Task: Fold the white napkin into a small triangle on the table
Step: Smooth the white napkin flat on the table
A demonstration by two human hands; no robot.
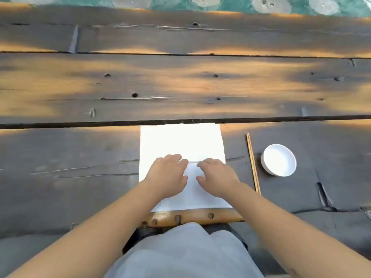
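The white napkin [180,141] lies flat on the dark wooden table [80,157], close to the near edge, as a rough square. A fold line crosses it at about the middle, just past my fingertips. My left hand [167,175] rests palm down on the napkin's near left part. My right hand [217,177] lies palm down on its near right part. The fingers of both hands look bent at the knuckles with their tips on the cloth near the fold line. Whether they pinch the cloth is hidden.
A pair of wooden chopsticks [253,163] lies lengthwise just right of the napkin. A small white bowl [279,159] sits right of them. A gap between planks [80,124] runs just beyond the napkin. My lap in grey cloth [186,253] fills the bottom.
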